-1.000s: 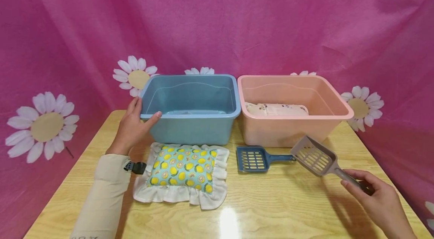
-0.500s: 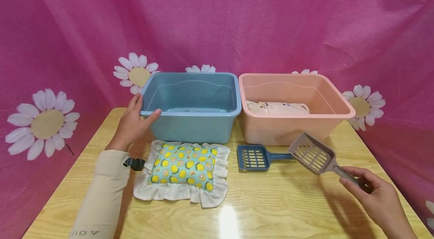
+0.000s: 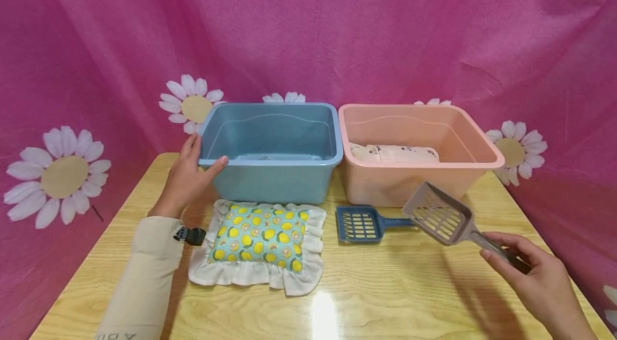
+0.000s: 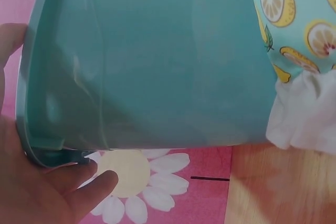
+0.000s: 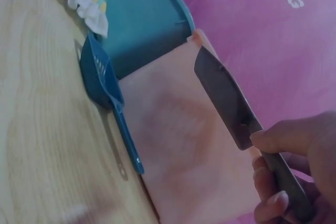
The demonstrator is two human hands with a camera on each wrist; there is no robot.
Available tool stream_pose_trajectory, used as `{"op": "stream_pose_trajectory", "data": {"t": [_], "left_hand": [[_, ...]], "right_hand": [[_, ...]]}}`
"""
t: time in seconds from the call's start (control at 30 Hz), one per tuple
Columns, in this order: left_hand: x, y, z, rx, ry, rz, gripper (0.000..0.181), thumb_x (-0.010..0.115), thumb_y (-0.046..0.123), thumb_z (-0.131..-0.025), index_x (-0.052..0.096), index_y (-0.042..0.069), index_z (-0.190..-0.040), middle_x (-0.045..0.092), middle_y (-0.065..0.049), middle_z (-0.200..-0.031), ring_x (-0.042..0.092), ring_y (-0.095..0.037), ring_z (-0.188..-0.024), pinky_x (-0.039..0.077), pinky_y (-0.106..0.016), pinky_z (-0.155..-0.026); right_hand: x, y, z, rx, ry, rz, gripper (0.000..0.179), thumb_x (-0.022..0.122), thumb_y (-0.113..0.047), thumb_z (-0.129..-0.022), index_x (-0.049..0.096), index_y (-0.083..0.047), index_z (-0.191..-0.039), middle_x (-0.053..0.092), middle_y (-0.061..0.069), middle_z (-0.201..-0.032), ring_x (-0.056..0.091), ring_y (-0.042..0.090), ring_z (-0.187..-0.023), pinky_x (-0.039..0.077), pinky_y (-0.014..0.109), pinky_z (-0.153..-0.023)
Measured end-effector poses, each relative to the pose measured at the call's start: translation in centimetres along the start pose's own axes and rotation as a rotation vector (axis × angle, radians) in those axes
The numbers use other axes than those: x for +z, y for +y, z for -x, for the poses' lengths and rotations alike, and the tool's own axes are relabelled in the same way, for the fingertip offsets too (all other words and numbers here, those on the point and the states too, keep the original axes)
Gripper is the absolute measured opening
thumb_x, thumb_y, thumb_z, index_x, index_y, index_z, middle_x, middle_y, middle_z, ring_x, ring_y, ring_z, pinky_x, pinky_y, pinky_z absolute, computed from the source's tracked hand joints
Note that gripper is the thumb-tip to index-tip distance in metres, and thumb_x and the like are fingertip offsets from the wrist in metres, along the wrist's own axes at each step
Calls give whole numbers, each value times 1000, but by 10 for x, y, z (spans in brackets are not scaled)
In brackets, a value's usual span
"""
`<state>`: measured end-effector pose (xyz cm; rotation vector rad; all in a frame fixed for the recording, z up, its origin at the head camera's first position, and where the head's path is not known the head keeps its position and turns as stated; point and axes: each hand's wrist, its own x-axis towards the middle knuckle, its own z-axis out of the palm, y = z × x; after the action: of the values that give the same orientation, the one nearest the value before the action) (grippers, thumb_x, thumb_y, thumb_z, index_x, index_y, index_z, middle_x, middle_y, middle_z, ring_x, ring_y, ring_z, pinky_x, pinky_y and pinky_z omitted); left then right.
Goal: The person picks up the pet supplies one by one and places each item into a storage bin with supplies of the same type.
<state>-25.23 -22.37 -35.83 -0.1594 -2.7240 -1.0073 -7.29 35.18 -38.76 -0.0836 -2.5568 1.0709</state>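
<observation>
My left hand grips the front left corner of a blue plastic litter box, thumb over the front rim and fingers along the left side. In the left wrist view, fingers curl at its rim. My right hand holds a grey-brown slotted litter scoop by its handle, raised above the table in front of a pink litter box. In the right wrist view, the thumb lies along the scoop's handle. A blue litter scoop lies flat on the table, partly behind the held one.
A lemon-print cushion with a white frill lies before the blue box. Inside the pink box rests a pale printed cloth bundle. The two boxes stand side by side on the wooden table, against a pink daisy curtain.
The grey-brown scoop in my right hand has moved slightly left and up, its head tilting higher. My left hand keeps its place on the blue litter box.
</observation>
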Motion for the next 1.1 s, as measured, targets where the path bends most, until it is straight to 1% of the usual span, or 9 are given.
{"op": "stream_pose_trajectory", "data": {"t": [0.13,0.33,0.47,0.57,0.73,0.87,0.97,1.1], "left_hand": [[1,1,3,-7,3,5,98,54,63,-88,4,13,-156,2,-5,-162,19,-42,-142,30,-70,-100],[-2,3,8,-10,33,13,93,54,59,-89,5,16,-156,6,-8,-162,22,-45,-140,33,-71,-97],[-4,4,5,6,55,0,92,55,58,-89,9,16,-156,9,-11,-161,27,-46,-137,36,-70,-95],[-5,4,2,23,69,-13,90,55,57,-89,12,14,-156,11,-12,-160,29,-46,-135,37,-70,-94],[-3,2,-2,27,55,-11,89,55,57,-89,16,12,-156,12,-12,-160,28,-45,-137,35,-70,-96],[-1,1,-4,20,53,-13,90,55,57,-89,14,12,-156,11,-12,-160,28,-45,-137,35,-70,-96],[1,0,-4,14,58,-9,91,55,58,-89,12,13,-156,11,-12,-160,29,-45,-136,36,-70,-95],[3,1,-4,-1,56,-1,94,55,59,-88,9,16,-157,11,-11,-160,29,-46,-136,37,-70,-94]], "right_hand": [[-1,-7,1,-13,10,1,36,75,-17,-85,67,-8,-119,64,-23,-92,62,-6,-73,50,13,-56],[-1,-18,-3,-71,6,-24,35,75,-11,-84,67,-6,-118,65,-23,-97,63,-8,-79,52,11,-61],[-1,-24,-7,-92,11,-46,34,75,-8,-83,68,-5,-116,66,-21,-94,64,-8,-79,51,10,-61],[-1,-27,-13,-95,2,-71,35,75,-6,-83,68,-5,-117,67,-19,-92,64,-7,-78,51,10,-61],[1,-31,-26,-124,-8,-81,35,76,-5,-82,68,-4,-116,68,-19,-93,64,-6,-77,50,10,-60],[2,-36,-34,-150,-8,-87,35,76,-4,-81,68,-4,-115,67,-20,-98,63,-6,-78,50,9,-62],[3,-40,-39,-160,-7,-84,34,76,-6,-81,68,-5,-115,66,-20,-100,62,-6,-77,49,10,-60],[4,-47,-45,-172,-26,-111,34,76,-5,-82,68,-5,-115,66,-15,-99,61,-4,-73,49,13,-55]]}}
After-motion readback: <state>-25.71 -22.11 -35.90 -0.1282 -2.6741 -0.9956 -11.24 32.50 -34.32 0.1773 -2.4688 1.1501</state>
